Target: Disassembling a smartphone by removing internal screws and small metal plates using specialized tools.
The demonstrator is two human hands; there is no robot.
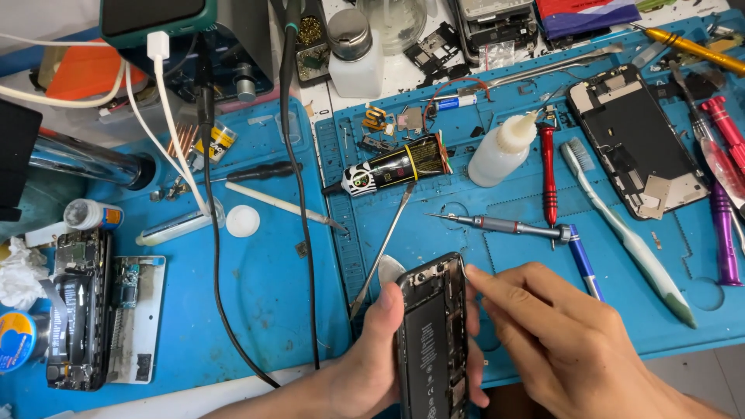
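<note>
My left hand [371, 358] grips an opened phone [431, 334] by its left edge, holding it tilted up off the blue work mat [256, 295]. The phone's black battery and bare inner frame face me. My right hand [555, 337] rests against the phone's right edge, index finger and thumb pinched together near its upper right corner. Whether the fingertips hold a small part, I cannot tell.
A grey precision screwdriver [504, 226], a thin metal spudger [382, 252], a black glue tube [392, 166], a white squeeze bottle [500, 150], a toothbrush [625, 233] and red and purple drivers lie on the mat. Another open phone shell [632, 140] sits back right. Cables cross the left side.
</note>
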